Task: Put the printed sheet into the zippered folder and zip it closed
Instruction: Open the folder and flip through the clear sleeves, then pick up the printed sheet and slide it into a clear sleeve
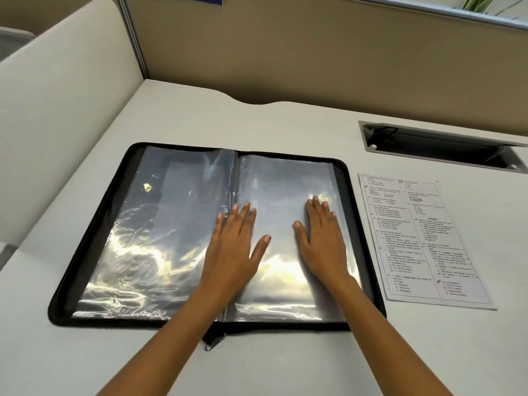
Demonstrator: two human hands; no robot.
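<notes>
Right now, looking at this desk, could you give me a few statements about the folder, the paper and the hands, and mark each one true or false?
1. The zippered folder lies open on the desk. True.
2. The printed sheet is already inside a plastic sleeve. False: it lies on the desk, to the right of the folder.
3. Both hands rest flat on the clear sleeves. True: left hand by the spine, right hand on the right page.
4. The right hand is holding the sheet. False: it is empty, fingers spread.
5. The zipper pull lies at the folder's near edge. True.
</notes>
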